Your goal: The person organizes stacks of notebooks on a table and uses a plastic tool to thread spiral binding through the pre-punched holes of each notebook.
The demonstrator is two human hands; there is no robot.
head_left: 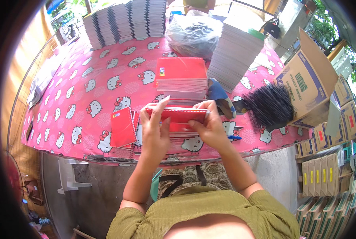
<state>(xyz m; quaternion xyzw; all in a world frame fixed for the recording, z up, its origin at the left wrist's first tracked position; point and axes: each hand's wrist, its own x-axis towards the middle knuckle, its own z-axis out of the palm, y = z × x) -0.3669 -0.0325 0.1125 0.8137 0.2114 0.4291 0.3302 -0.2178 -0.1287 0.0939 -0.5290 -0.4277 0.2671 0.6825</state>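
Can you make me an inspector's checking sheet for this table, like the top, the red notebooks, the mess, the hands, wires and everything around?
Surface: pink, cat-printed tablecloth, well covered toward the back and right.
Job's things: red-covered rectangular paper notebook, held up; stack of red-covered paper notebooks behind it; heap of black spiral coils at right.
Clutter: clear, filled plastic bag; slim blue pen.
Hands: left hand and right hand both grip the held notebook.
Cables: nothing seen.
Surroundings: brown cardboard box, open, at right; grey floor.
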